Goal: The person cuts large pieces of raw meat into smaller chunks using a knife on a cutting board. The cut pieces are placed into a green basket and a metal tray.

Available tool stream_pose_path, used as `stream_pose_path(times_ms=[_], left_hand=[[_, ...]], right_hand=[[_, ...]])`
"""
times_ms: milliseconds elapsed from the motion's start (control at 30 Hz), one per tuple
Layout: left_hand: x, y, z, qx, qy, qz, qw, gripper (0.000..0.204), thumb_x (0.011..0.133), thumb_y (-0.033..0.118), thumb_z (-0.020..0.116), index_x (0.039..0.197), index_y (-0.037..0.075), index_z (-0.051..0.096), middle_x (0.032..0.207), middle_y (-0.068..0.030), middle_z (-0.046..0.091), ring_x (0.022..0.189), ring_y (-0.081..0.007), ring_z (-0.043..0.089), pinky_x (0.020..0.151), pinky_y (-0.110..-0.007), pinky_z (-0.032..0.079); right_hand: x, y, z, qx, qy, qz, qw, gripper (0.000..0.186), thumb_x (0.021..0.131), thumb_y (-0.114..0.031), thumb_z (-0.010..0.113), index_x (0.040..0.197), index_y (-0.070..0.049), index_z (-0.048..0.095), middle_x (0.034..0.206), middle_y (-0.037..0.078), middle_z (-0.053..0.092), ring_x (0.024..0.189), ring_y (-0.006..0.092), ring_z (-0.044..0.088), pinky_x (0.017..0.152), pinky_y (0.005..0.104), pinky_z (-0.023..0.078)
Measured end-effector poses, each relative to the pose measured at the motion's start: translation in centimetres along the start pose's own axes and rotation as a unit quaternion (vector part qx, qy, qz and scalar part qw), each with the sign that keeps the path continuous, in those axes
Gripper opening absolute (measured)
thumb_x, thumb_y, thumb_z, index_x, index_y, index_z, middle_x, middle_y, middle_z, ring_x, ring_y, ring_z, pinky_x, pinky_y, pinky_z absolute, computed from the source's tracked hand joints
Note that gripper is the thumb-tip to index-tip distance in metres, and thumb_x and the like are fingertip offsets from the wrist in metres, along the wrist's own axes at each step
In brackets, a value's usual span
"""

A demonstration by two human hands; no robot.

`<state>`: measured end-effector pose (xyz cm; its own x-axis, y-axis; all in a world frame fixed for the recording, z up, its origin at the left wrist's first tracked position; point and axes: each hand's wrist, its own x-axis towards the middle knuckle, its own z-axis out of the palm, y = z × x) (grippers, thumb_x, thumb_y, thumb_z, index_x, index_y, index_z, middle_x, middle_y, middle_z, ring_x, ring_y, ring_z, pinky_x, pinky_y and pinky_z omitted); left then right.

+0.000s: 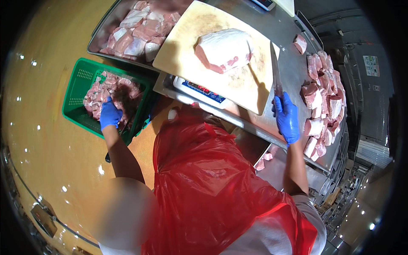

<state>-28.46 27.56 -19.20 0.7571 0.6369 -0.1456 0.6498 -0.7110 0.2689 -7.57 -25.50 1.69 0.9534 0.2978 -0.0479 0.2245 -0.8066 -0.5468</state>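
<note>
Yellow flooring (38, 127) spreads out beyond our left hand (110, 114), while a stainless-steel table (293, 72) runs beneath our right hand (287, 119). Our right hand is closed around a knife (276, 70), its blade pointing away along the right edge of the cutting board (182, 51). If that blue glove is greasy, we could lose our grip; with our hands so far apart, a careless swing could nick something. Between and beyond both hands, a pork loin (225, 49) rests on the board, which overlaps a digital scale (202, 91) and might tip if we press its near corner. Our left hand reaches into a perforated green crate (74, 93) of meat trimmings (95, 89); we cannot tell whether its fingers grip any. Farther ahead of it, a metal pan (100, 44) holds larger pork chunks (144, 32). Loose pork pieces (325, 93) lie heaped right of our knife hand.
</note>
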Motion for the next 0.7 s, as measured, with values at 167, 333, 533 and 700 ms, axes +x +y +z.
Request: stream_pose_path(times_ms=[167, 333, 533, 700], left_hand=[[1.0, 9.7, -7.9, -0.237, 0.234, 0.146, 0.931, 0.035, 0.091, 0.005, 0.058, 0.126, 0.0, 0.063, 0.115, -0.023, 0.069, 0.1, -0.0378, 0.068, 0.088, -0.043, 0.054], [-0.3, 22.1, -9.8, -0.406, 0.116, 0.27, 0.865, 0.025, 0.092, 0.004, 0.061, 0.117, -0.001, 0.066, 0.112, -0.0199, 0.068, 0.101, -0.0325, 0.069, 0.088, -0.04, 0.053], [-2.8, 27.7, -7.5, -0.362, 0.179, 0.402, 0.822, 0.026, 0.085, 0.001, 0.065, 0.11, 0.003, 0.069, 0.115, -0.0153, 0.061, 0.1, -0.0343, 0.065, 0.082, -0.04, 0.054], [-2.8, 24.2, -6.5, -0.396, 0.163, 0.341, 0.837, 0.015, 0.086, 0.001, 0.064, 0.101, 0.002, 0.067, 0.103, -0.0174, 0.064, 0.087, -0.0327, 0.067, 0.073, -0.04, 0.054]], right_hand=[[1.2, -4.7, 5.8, 0.116, 0.029, 0.05, 0.992, 0.025, 0.105, -0.024, 0.056, 0.11, 0.001, 0.057, 0.075, 0.016, 0.068, 0.064, 0.0238, 0.067, 0.059, 0.0381, 0.052], [3.5, -9.7, 8.2, 0.098, 0.033, -0.013, 0.995, 0.024, 0.104, -0.021, 0.055, 0.109, 0.002, 0.057, 0.076, 0.025, 0.066, 0.068, 0.0406, 0.068, 0.062, 0.0454, 0.052], [3.4, -12.2, 10.9, 0.087, 0.016, -0.042, 0.995, 0.021, 0.102, -0.018, 0.055, 0.104, 0.002, 0.056, 0.076, 0.032, 0.062, 0.074, 0.0518, 0.063, 0.064, 0.054, 0.049], [3.5, -12.3, 10.9, 0.084, 0.001, -0.036, 0.996, 0.021, 0.102, -0.019, 0.054, 0.105, 0.002, 0.055, 0.076, 0.033, 0.062, 0.075, 0.0527, 0.062, 0.064, 0.0558, 0.048]])
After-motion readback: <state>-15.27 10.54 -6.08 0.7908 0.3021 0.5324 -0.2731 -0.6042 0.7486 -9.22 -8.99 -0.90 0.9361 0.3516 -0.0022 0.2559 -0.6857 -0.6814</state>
